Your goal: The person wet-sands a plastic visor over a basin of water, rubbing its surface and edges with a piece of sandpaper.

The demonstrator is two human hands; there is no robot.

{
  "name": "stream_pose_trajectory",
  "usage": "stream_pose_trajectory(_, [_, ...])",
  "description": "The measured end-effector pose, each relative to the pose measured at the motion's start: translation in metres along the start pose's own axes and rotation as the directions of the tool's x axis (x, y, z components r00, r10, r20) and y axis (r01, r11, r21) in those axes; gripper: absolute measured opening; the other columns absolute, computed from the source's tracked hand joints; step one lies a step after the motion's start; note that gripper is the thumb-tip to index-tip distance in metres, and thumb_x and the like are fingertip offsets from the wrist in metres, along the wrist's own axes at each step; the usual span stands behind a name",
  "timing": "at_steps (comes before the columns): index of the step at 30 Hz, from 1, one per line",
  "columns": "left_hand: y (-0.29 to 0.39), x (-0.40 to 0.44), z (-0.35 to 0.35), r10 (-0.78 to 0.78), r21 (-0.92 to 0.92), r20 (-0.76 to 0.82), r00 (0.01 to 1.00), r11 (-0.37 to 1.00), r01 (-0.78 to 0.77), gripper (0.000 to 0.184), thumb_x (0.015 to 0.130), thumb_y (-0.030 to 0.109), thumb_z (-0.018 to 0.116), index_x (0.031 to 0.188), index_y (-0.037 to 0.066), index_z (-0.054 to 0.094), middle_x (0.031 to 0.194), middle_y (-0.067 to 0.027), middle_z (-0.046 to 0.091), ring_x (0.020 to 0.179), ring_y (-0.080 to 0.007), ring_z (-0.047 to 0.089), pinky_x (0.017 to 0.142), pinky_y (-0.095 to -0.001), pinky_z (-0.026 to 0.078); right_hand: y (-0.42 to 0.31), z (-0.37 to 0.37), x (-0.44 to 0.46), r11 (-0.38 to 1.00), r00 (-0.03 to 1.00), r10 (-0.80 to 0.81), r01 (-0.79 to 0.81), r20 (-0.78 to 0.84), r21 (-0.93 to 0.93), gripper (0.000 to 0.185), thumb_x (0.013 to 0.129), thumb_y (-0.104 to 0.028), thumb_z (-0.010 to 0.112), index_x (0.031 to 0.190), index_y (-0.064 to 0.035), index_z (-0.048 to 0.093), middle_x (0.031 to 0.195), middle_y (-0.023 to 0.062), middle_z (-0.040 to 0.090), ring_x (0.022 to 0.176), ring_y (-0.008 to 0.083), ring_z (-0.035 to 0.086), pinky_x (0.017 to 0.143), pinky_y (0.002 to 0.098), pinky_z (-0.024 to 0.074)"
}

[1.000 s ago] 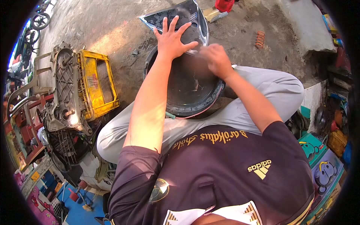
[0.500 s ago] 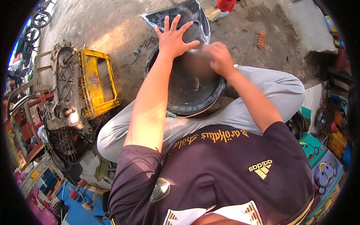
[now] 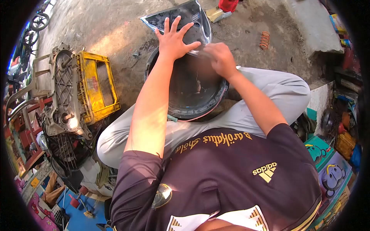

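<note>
My left hand [image 3: 173, 40] lies palm down on a dark, glossy, wet panel [image 3: 185, 13] with a shiny pale rim, its fingers spread. The panel rests across the far rim of a round black basin [image 3: 185, 109], which sits in front of my crossed legs. At the panel's near right edge is my right hand [image 3: 221, 59], with fingers curled and partly blurred. Whatever those fingers may grip is hidden. The basin's inside is dark, with reflections on it.
A yellow crate [image 3: 96, 86] stands at the left beside a metal engine casing [image 3: 63, 88]. On the concrete floor to the right is a coppery coil spring [image 3: 264, 40]. Beyond the panel are a red object [image 3: 228, 4] and a yellowish packet [image 3: 217, 14].
The whole view has shifted slightly. My right hand, blurred in both frames, has moved a little at the panel's edge. My left hand stays spread on the panel.
</note>
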State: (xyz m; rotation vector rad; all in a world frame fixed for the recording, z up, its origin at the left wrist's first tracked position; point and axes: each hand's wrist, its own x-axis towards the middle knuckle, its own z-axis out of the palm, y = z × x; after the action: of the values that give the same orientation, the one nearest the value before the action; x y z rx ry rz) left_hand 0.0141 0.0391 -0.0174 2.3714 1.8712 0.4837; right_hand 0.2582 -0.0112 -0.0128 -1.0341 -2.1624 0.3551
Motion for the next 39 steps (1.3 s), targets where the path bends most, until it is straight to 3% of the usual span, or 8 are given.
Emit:
stream_pose_trajectory(3, [0.001,0.003,0.000,0.007,0.001,-0.008,1.000,1.000,-0.007,0.091,0.079,0.084,0.075,0.159,0.046,0.053,0.179,-0.0024,0.030,0.167,-0.0410,0.019,0.119,-0.0862,0.018,-0.008,-0.004,-0.001,0.998,0.997,-0.070,0.070,0.029,-0.005,0.044,0.074,0.004,0.076,0.115,-0.0105,0.074,0.116,0.0060,0.077,0.110,0.0326,0.069,0.094,0.0472,0.0526])
stream_pose_trajectory(7, [0.000,0.001,-0.001,-0.003,-0.010,0.003,1.000,1.000,0.003,0.090,0.080,0.083,0.075,0.158,0.046,0.053,0.179,-0.0023,0.030,0.167,-0.0409,0.019,0.120,-0.0860,0.018,-0.002,-0.005,0.001,0.999,0.999,0.021,-0.022,-0.024,-0.033,0.044,0.074,0.005,0.075,0.114,-0.0116,0.074,0.115,0.0056,0.077,0.108,0.0318,0.069,0.093,0.0462,0.0526])
stream_pose_trajectory(10, [-0.001,0.001,-0.001,0.009,-0.003,-0.006,1.000,1.000,-0.009,0.089,0.080,0.083,0.075,0.158,0.046,0.053,0.178,-0.0024,0.030,0.167,-0.0405,0.019,0.120,-0.0854,0.018,-0.010,-0.005,-0.003,0.995,0.995,-0.094,0.095,0.013,-0.032,0.042,0.074,0.005,0.074,0.112,-0.0112,0.074,0.114,0.0044,0.078,0.106,0.0312,0.069,0.090,0.0465,0.0520])
stream_pose_trajectory(16, [0.000,-0.001,-0.004,-0.003,0.012,0.004,1.000,1.000,0.003,0.089,0.080,0.082,0.075,0.159,0.047,0.053,0.178,-0.0024,0.031,0.167,-0.0399,0.019,0.121,-0.0844,0.019,-0.004,-0.004,0.001,0.998,1.000,0.000,0.000,0.005,-0.061,0.040,0.078,0.005,0.072,0.116,-0.0092,0.077,0.120,0.0092,0.078,0.105,0.0345,0.069,0.095,0.0456,0.0524])
stream_pose_trajectory(19, [0.002,0.003,-0.002,0.007,0.013,-0.004,1.000,1.000,-0.007,0.089,0.080,0.082,0.075,0.159,0.047,0.053,0.178,-0.0025,0.031,0.167,-0.0401,0.019,0.121,-0.0845,0.019,-0.006,-0.004,-0.002,0.996,0.995,-0.073,0.076,0.063,-0.037,0.044,0.073,0.004,0.076,0.114,-0.0105,0.074,0.122,0.0050,0.077,0.113,0.0310,0.069,0.093,0.0454,0.0528])
stream_pose_trajectory(22, [0.000,0.001,-0.002,-0.003,0.014,-0.004,1.000,1.000,0.003,0.088,0.080,0.082,0.075,0.158,0.047,0.054,0.179,-0.0021,0.030,0.167,-0.0402,0.018,0.121,-0.0842,0.017,0.006,0.004,0.001,0.999,0.998,0.012,-0.014,-0.059,-0.029,0.043,0.073,0.004,0.076,0.114,-0.0112,0.075,0.123,0.0052,0.077,0.113,0.0305,0.069,0.094,0.0449,0.0526])
stream_pose_trajectory(27, [0.002,0.002,0.001,0.010,0.005,-0.022,1.000,1.000,-0.010,0.088,0.079,0.082,0.075,0.157,0.048,0.055,0.179,-0.0015,0.029,0.167,-0.0403,0.017,0.123,-0.0835,0.016,-0.014,-0.004,-0.002,0.998,0.997,-0.043,0.045,0.063,-0.031,0.044,0.073,0.004,0.075,0.115,-0.0111,0.076,0.123,0.0059,0.076,0.112,0.0307,0.069,0.093,0.0450,0.0526])
stream_pose_trajectory(39, [0.000,-0.004,-0.002,0.020,0.021,-0.045,0.999,1.000,-0.019,0.091,0.080,0.082,0.074,0.160,0.048,0.050,0.179,-0.0019,0.029,0.167,-0.0410,0.018,0.120,-0.0844,0.020,-0.004,-0.003,0.002,0.972,1.000,0.013,-0.007,0.022,-0.237,0.046,0.071,-0.004,0.078,0.116,-0.0149,0.077,0.124,-0.0005,0.073,0.115,0.0267,0.065,0.094,0.0446,0.0496])
